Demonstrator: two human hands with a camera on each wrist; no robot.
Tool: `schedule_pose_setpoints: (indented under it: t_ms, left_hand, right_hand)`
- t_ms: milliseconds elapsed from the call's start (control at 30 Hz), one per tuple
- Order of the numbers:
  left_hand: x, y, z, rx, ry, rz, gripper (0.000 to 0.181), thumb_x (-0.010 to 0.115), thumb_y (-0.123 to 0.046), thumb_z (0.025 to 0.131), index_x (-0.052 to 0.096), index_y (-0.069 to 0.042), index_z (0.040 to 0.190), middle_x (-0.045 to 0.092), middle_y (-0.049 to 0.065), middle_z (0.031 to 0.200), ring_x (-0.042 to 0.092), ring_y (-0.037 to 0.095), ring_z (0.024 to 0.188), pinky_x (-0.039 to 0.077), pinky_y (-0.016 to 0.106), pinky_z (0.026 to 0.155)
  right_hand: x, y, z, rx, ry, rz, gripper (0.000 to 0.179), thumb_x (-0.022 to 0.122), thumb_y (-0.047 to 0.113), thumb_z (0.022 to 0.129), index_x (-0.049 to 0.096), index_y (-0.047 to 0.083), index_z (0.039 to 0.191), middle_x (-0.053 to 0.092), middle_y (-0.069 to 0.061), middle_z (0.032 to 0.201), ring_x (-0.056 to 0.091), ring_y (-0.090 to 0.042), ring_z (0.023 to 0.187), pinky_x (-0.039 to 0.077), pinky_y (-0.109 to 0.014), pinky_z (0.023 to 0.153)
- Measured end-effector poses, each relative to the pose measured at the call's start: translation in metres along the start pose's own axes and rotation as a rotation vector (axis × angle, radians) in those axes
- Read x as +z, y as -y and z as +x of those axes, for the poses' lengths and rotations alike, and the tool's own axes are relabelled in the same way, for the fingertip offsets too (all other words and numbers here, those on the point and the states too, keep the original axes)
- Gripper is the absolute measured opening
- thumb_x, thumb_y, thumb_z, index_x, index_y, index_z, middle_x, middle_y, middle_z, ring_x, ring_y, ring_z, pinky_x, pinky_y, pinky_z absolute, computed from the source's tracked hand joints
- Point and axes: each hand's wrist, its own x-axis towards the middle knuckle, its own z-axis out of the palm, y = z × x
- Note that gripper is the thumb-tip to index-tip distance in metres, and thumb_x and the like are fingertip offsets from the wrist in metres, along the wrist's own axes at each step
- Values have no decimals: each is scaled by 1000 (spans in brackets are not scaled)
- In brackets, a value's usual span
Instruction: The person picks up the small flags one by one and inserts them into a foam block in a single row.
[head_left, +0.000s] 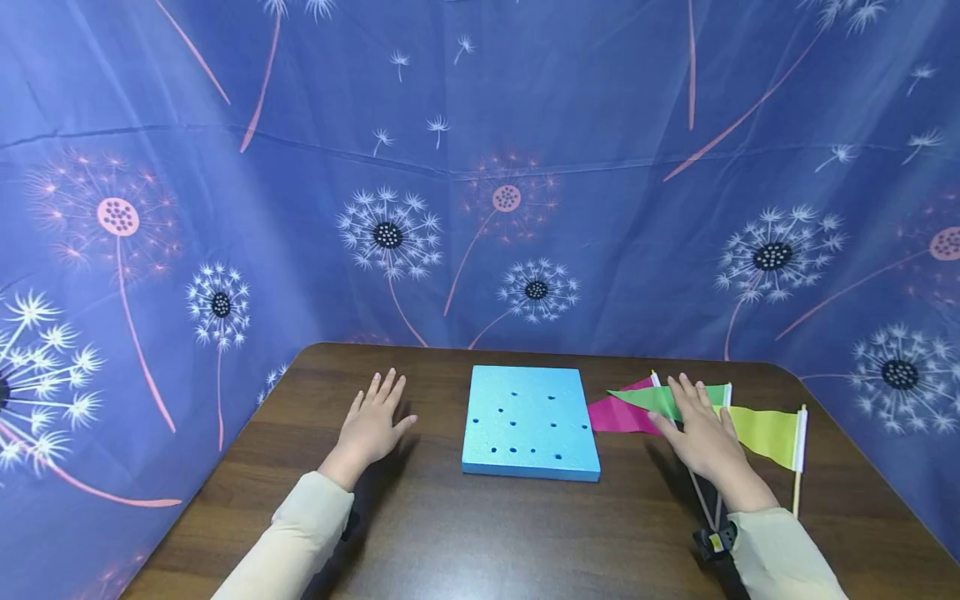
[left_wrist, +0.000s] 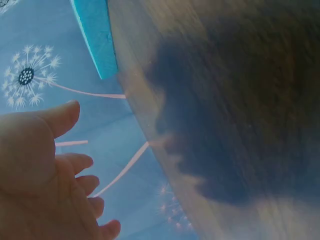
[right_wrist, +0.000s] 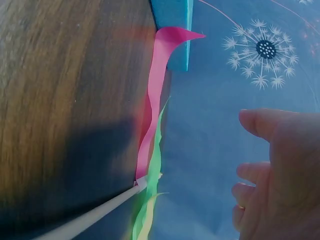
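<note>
A light-blue square block with several small holes in its top lies mid-table. To its left, my left hand hovers over the wood, fingers spread and holding nothing. My right hand is held over the flags on the right, fingers extended, with nothing gripped. Beneath and around it lie a pink flag, a green flag and a yellow flag, each on a thin stick. The right hand hides part of the green and yellow cloth. In the right wrist view, the pink flag reaches the block's edge.
The brown wooden table has rounded far corners. A blue curtain with dandelion prints hangs behind and along both sides. A small black device sits at the right wrist, by the flag sticks.
</note>
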Motion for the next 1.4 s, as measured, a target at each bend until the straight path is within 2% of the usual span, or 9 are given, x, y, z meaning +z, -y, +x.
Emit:
schedule_pose_setpoints:
  t_ms: [167,267,433,633,767,933,1100,1200,1400]
  left_hand:
    - [2,0,4,40,18,-153,78,58,-31,97,13,-7,155,6,15,163,1,35,150,10,59,119]
    - [3,0,8,66,19,-264,82,63,-27,95,12,-4,155,8,16,162,2,36,150,12,58,119]
    - [4,-2,12,79,43,-421,84,67,-24,92,13,-7,156,10,14,163,9,34,150,18,58,118]
    - [4,-6,15,65,48,-516,87,70,-27,89,17,-11,156,15,13,162,20,36,147,24,57,116]
    - [8,-10,17,32,55,-586,85,72,-28,88,22,-12,155,22,15,160,25,38,145,29,57,114]
    - [15,-12,23,-3,98,-726,80,73,-24,87,30,-10,152,34,17,155,35,38,141,35,53,112]
    - [20,-11,26,-18,168,-864,81,75,-23,86,30,-7,152,33,17,156,33,36,142,32,49,114]
    - [22,-12,27,-25,201,-904,81,75,-23,86,30,-7,152,31,16,157,32,35,143,32,48,115]
    - [23,-19,31,-5,212,-963,80,74,-19,87,29,-3,151,29,20,157,29,35,144,32,47,115]
  right_hand:
    - [-3,-2,-1,-7,-17,15,85,39,57,99,8,2,155,1,-26,160,-7,-46,146,-3,-76,105]
    - [-5,-4,-1,-12,-36,28,85,41,56,99,9,0,154,3,-27,159,2,-51,144,6,-76,105]
    - [-8,-5,-1,5,-42,60,86,46,51,98,8,-3,153,5,-29,158,14,-59,138,18,-75,103]
    - [-9,-8,-3,13,-76,66,87,52,47,97,10,-7,152,10,-32,157,19,-58,137,21,-73,104]
    - [-9,-10,-4,20,-128,53,85,56,42,96,16,-11,149,20,-37,151,23,-59,134,24,-71,104]
    - [-10,-10,-5,55,-172,51,82,60,39,94,23,-12,146,28,-42,143,28,-60,129,27,-72,101]
    - [-8,-10,-9,65,-218,63,78,61,36,93,29,-15,142,34,-42,138,31,-60,127,29,-71,100]
    - [-8,-11,-11,77,-225,74,77,61,37,93,31,-16,140,39,-41,133,34,-59,123,31,-70,97]
    - [-11,-13,-12,58,-257,84,72,63,34,92,37,-17,136,48,-39,121,44,-55,111,40,-65,88]
